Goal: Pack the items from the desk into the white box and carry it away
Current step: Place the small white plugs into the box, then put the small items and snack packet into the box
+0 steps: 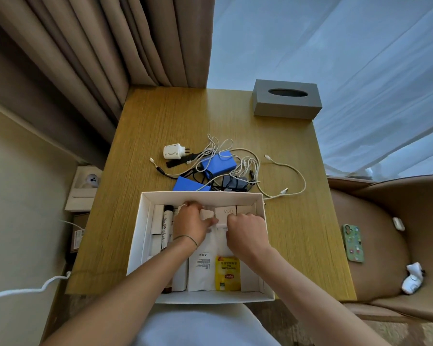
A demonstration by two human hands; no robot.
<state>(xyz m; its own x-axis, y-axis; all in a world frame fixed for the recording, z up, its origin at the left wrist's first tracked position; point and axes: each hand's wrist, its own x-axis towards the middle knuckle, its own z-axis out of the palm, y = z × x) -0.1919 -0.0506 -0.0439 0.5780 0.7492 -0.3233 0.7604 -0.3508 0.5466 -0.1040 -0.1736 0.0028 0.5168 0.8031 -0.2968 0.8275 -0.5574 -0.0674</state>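
The white box [145, 216] sits open at the desk's near edge, holding small white cartons, a dark-capped tube [166, 228], white sachets and a yellow tea packet [227, 272]. Both hands are inside it. My left hand [191, 222] rests on a small white packet near the far wall. My right hand [245, 232] is curled around a small white carton [225, 213] marked 120W. Behind the box lie two blue packs [219, 162], a white plug adapter [172, 151], a black charger [234, 183] and tangled white cables [280, 168].
A grey tissue box [285, 99] stands at the desk's far right corner. Curtains hang behind. To the right, a tan chair [385, 221] carries a green phone [352, 242] and small white gadgets. Left of the desk are stacked cartons and a white cable.
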